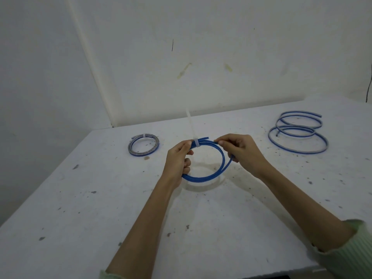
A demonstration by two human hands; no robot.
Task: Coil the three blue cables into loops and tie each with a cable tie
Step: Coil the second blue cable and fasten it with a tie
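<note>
You are holding a blue cable loop (209, 174) up over the white bench (80, 208), right in front of you. Your left hand (178, 164) has its fingers curled round the left side of the loop. Your right hand (241, 152) pinches the top right side of the loop with its fingers bent tight.

A white cable tie (196, 146) is wrapped round the top of the loop, between your two hands. Its long tail (190, 125) sticks up and away from you, toward the wall. The tail is just beside your left thumb, so your left hand is nearer to it. I think the next job is to pull that tail along its length, up and away, so the tie gets tight. Your right hand would keep the loop from springing open.

A tied loop (143, 147) lies flat on the bench, off to your left. A loose cable (298, 134) lies in wide open rings far off to your right, and it has no tie yet. So I think you are about halfway done.
</note>
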